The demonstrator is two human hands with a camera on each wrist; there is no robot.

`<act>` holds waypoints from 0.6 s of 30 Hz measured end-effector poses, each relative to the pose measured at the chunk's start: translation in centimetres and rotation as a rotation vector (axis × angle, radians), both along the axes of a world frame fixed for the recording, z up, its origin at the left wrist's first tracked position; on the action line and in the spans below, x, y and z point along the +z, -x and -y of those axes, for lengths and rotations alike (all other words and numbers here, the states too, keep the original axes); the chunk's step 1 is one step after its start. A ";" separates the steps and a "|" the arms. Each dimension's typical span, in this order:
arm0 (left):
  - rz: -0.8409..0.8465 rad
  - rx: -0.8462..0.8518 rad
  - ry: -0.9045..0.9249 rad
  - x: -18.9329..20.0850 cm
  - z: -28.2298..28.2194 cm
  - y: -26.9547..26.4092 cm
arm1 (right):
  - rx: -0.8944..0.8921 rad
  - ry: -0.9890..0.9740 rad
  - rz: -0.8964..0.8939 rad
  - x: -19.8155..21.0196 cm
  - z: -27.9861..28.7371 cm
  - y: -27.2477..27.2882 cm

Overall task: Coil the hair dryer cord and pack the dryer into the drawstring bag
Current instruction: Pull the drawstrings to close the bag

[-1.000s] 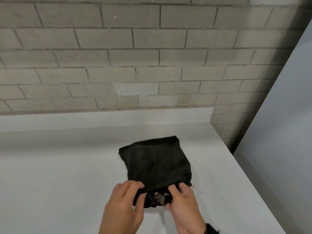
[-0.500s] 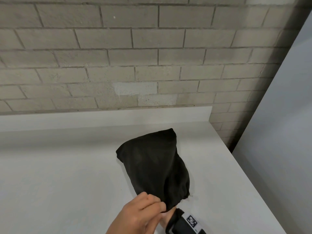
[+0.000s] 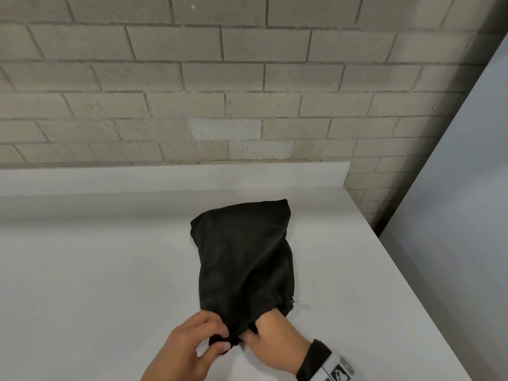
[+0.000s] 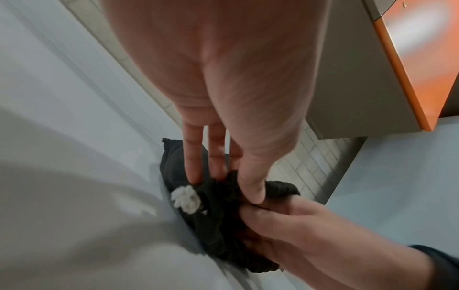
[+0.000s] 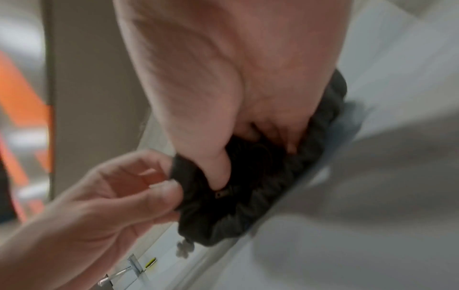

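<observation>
A black drawstring bag (image 3: 242, 259) lies bulging on the white surface (image 3: 82, 284), its closed bottom toward twelve o'clock and its gathered mouth toward six o'clock, nearest the person. Both hands meet at that mouth. The left hand (image 3: 187, 350) pinches the bunched black cloth between thumb and fingers at about seven o'clock of the bag; in the left wrist view its fingers (image 4: 193, 157) reach down onto the fabric beside a frayed white cord end (image 4: 186, 198). The right hand (image 3: 275, 342) grips the mouth from about five o'clock, its fingers curled into the puckered rim (the right wrist view is blurred, yet the thumb (image 5: 216, 168) plainly presses into the dark folds). A dark cuff with a printed white band (image 3: 330, 367) sits on the right wrist. The hair dryer itself cannot be seen; only the swollen shape of the bag shows. Behind the surface, at twelve o'clock, stands a grey brick wall (image 3: 220, 78), and a pale panel (image 3: 453, 215) rises at three o'clock.
</observation>
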State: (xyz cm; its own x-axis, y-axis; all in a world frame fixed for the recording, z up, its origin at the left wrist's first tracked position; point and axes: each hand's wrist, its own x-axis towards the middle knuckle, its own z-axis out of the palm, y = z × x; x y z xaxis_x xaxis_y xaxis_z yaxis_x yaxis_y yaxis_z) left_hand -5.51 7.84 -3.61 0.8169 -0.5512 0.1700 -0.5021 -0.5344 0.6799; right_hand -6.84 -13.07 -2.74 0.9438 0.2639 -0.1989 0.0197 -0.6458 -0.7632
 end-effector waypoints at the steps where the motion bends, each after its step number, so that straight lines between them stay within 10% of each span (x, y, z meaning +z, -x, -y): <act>1: -0.014 0.016 -0.010 -0.1 -0.2 0.1 | 0.054 0.089 0.000 0.0 0.8 0.8; 4: -0.142 0.125 -0.024 -0.3 -0.1 0.8 | 0.111 0.027 0.045 1.4 3.0 3.4; 8: -0.378 0.318 -0.170 0.3 -0.2 1.4 | -0.280 -0.176 0.177 2.0 6.5 4.3; 18: -0.161 0.233 -0.283 -1.5 -0.7 2.4 | -0.386 -0.042 0.044 -0.1 8.6 2.2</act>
State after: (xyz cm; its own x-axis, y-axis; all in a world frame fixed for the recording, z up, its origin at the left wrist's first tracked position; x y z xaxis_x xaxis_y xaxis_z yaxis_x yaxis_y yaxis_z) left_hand -7.89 8.51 -5.11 0.9294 -0.3546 -0.1027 -0.2440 -0.7988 0.5499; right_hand -9.08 -21.71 -2.88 0.9827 -0.1056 -0.1524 -0.1854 -0.5806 -0.7928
